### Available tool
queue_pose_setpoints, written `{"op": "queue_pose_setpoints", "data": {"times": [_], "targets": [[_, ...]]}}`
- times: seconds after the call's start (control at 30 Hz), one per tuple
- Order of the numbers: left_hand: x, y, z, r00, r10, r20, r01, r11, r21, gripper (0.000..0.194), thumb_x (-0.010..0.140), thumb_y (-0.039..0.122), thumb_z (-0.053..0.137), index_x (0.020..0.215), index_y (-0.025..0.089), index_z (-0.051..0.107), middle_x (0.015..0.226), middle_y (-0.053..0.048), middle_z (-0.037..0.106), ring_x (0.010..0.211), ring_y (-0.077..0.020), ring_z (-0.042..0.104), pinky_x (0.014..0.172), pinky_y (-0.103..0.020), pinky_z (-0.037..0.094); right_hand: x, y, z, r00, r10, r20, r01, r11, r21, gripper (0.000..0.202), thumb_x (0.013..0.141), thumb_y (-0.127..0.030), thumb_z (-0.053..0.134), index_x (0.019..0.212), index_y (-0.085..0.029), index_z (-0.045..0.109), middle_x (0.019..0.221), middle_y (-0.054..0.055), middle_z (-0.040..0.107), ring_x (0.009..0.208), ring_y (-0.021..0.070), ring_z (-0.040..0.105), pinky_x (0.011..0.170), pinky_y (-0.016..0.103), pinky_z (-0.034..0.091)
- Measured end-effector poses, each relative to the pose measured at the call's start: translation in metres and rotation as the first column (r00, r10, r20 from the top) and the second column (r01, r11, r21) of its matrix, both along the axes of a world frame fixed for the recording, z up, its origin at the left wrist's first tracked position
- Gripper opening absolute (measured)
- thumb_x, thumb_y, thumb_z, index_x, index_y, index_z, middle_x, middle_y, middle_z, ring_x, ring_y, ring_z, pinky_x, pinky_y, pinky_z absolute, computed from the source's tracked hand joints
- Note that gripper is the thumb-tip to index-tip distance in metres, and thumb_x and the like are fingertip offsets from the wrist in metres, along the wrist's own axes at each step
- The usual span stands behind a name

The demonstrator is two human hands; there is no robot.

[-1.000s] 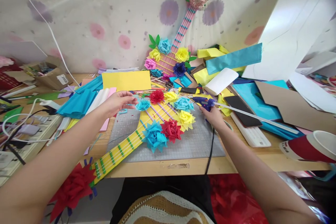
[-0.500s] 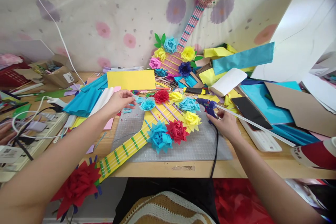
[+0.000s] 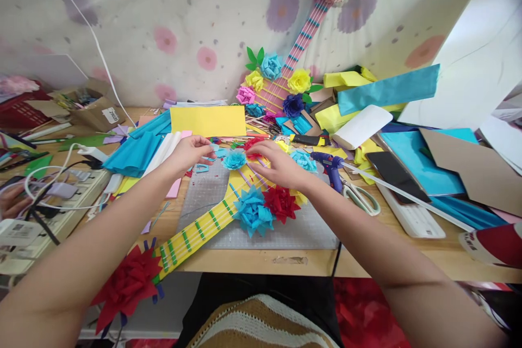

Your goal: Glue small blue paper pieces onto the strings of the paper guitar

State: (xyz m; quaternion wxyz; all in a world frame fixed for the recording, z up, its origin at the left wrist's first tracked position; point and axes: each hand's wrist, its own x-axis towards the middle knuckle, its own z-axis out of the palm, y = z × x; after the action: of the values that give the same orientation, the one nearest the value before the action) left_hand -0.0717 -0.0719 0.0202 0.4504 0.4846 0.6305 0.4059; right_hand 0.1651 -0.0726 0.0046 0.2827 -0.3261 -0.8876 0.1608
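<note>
My left hand [image 3: 191,153] has its fingers pinched around what looks like a small light blue paper piece [image 3: 219,150], left of the paper guitar. My right hand [image 3: 277,164] is empty, its fingers stretched toward the left hand above the guitar, hiding part of the body. The yellow paper guitar [image 3: 196,234] lies slanted, with green frets and white strings. On it sit a small blue paper flower [image 3: 234,160], a large blue flower [image 3: 253,210] and a red flower [image 3: 280,204]. A blue glue gun [image 3: 329,166] rests right of the guitar.
The guitar's red headstock flower [image 3: 128,285] overhangs the table's front edge. A grey cutting mat [image 3: 228,236] lies underneath. Scissors [image 3: 362,198], a phone [image 3: 397,176] and a paper cup [image 3: 493,244] stand to the right. A power strip [image 3: 77,201] and another person's hand [image 3: 12,201] are at left.
My right hand has let go of the glue gun, now on the table, and moved left over the guitar toward my left hand. Scissors have come into view. The view has shifted slightly.
</note>
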Motion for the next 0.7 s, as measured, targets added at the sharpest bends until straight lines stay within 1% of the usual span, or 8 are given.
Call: {"op": "queue_pose_setpoints", "data": {"times": [0.1, 0.2, 0.27, 0.3, 0.37, 0.53, 0.6, 0.7], "targets": [[-0.004, -0.002, 0.003, 1.0, 0.025, -0.002, -0.025, 1.0, -0.002, 0.011, 0.066, 0.013, 0.063, 0.071, 0.014, 0.053, 0.061, 0.0, 0.06, 0.063, -0.0139, 0.063, 0.055, -0.025, 0.053, -0.04, 0.028, -0.007, 0.969, 0.08, 0.233, -0.082, 0.997, 0.003, 0.041, 0.08, -0.031, 0.058, 0.116, -0.013, 0.054, 0.125, 0.014, 0.052, 0.12, 0.0253, 0.043, 0.101, 0.041, 0.033], [-0.009, 0.0, 0.002, 0.999, 0.03, 0.014, -0.03, 0.999, -0.014, 0.01, 0.066, 0.013, 0.062, 0.072, 0.014, 0.054, 0.062, -0.001, 0.061, 0.064, -0.0139, 0.063, 0.055, -0.024, 0.052, -0.067, 0.042, -0.018, 0.916, 0.096, 0.389, -0.12, 0.992, 0.04, 0.064, 0.073, -0.049, 0.063, 0.122, -0.01, 0.05, 0.131, 0.017, 0.047, 0.125, 0.0298, 0.037, 0.104, 0.045, 0.029], [-0.012, 0.002, 0.001, 0.999, 0.024, 0.023, -0.024, 0.999, -0.023, 0.01, 0.066, 0.014, 0.062, 0.072, 0.014, 0.054, 0.062, -0.001, 0.061, 0.065, -0.0143, 0.063, 0.055, -0.025, 0.052, -0.078, 0.046, -0.023, 0.89, 0.093, 0.446, -0.138, 0.988, 0.069, 0.073, 0.069, -0.06, 0.061, 0.121, -0.01, 0.051, 0.13, 0.019, 0.048, 0.125, 0.0316, 0.036, 0.103, 0.046, 0.029], [-0.014, 0.003, 0.0, 0.999, 0.023, 0.024, -0.023, 0.999, -0.027, 0.01, 0.066, 0.014, 0.063, 0.072, 0.014, 0.054, 0.062, -0.001, 0.061, 0.065, -0.0144, 0.063, 0.055, -0.025, 0.053, -0.082, 0.047, -0.024, 0.882, 0.091, 0.463, -0.143, 0.986, 0.08, 0.074, 0.068, -0.063, 0.06, 0.119, -0.01, 0.053, 0.128, 0.019, 0.049, 0.124, 0.0319, 0.037, 0.102, 0.047, 0.03], [-0.015, 0.004, -0.001, 0.999, 0.029, 0.02, -0.028, 0.999, -0.032, 0.011, 0.065, 0.013, 0.063, 0.072, 0.014, 0.055, 0.062, -0.001, 0.061, 0.064, -0.0144, 0.063, 0.054, -0.025, 0.052, -0.085, 0.049, -0.023, 0.869, 0.104, 0.483, -0.168, 0.982, 0.09, 0.069, 0.07, -0.063, 0.058, 0.116, -0.011, 0.055, 0.124, 0.018, 0.052, 0.121, 0.031, 0.041, 0.1, 0.046, 0.032], [-0.015, 0.008, -0.002, 0.999, 0.035, 0.001, -0.035, 0.998, -0.048, 0.01, 0.065, 0.012, 0.063, 0.071, 0.013, 0.055, 0.061, -0.001, 0.061, 0.063, -0.0136, 0.063, 0.054, -0.023, 0.052, -0.074, 0.05, -0.019, 0.841, 0.234, 0.488, -0.307, 0.949, 0.074, 0.047, 0.082, -0.05, 0.053, 0.107, -0.01, 0.063, 0.11, 0.015, 0.061, 0.108, 0.0249, 0.053, 0.094, 0.039, 0.039], [-0.013, 0.01, -0.004, 0.999, 0.032, -0.01, -0.033, 0.998, -0.051, 0.01, 0.064, 0.012, 0.062, 0.07, 0.013, 0.054, 0.059, 0.0, 0.06, 0.062, -0.0134, 0.063, 0.054, -0.023, 0.052, -0.064, 0.047, -0.018, 0.84, 0.265, 0.474, -0.341, 0.936, 0.081, 0.044, 0.084, -0.045, 0.052, 0.106, -0.009, 0.063, 0.11, 0.015, 0.063, 0.105, 0.0239, 0.054, 0.094, 0.037, 0.04], [-0.007, 0.018, -0.011, 0.999, 0.013, -0.047, -0.015, 0.999, -0.042, 0.011, 0.063, 0.01, 0.061, 0.069, 0.014, 0.052, 0.057, 0.001, 0.058, 0.06, -0.0135, 0.062, 0.052, -0.024, 0.052, -0.05, 0.042, -0.02, 0.846, 0.29, 0.448, -0.371, 0.923, 0.105, 0.043, 0.085, -0.042, 0.052, 0.11, -0.008, 0.062, 0.116, 0.014, 0.062, 0.111, 0.024, 0.052, 0.098, 0.037, 0.039]]}}
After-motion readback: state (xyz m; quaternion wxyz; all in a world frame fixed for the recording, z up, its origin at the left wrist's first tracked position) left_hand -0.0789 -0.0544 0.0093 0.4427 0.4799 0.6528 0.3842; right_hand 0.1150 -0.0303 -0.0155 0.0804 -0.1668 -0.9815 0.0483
